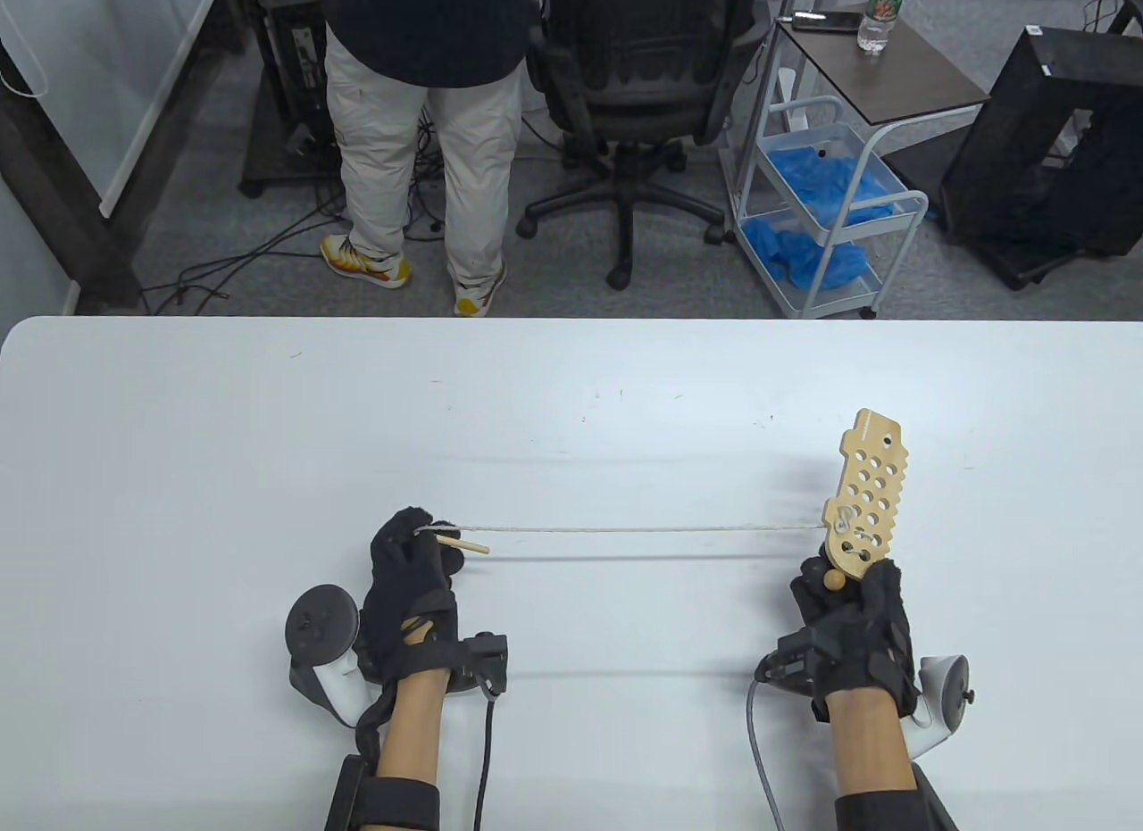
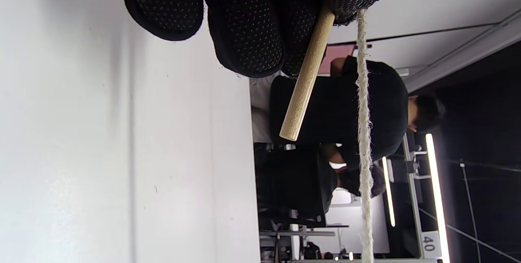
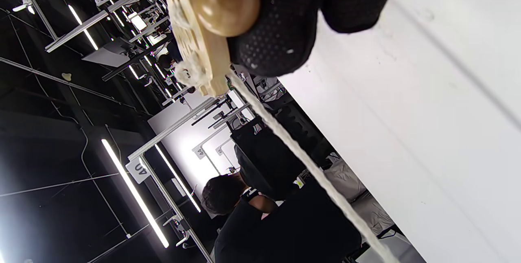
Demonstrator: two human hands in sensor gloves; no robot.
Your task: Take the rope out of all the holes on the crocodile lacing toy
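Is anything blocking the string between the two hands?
Nothing visible. The rope runs straight and free above the bare table from the left hand to the crocodile board, which the right hand holds.

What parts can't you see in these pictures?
- How many holes the cream rope still threads in the pale wooden crocodile board: too small in table view, edge-on in right wrist view.
- Board's lower end: hidden by the black-gloved right hand.
- Wooden needle's top: hidden by left hand.
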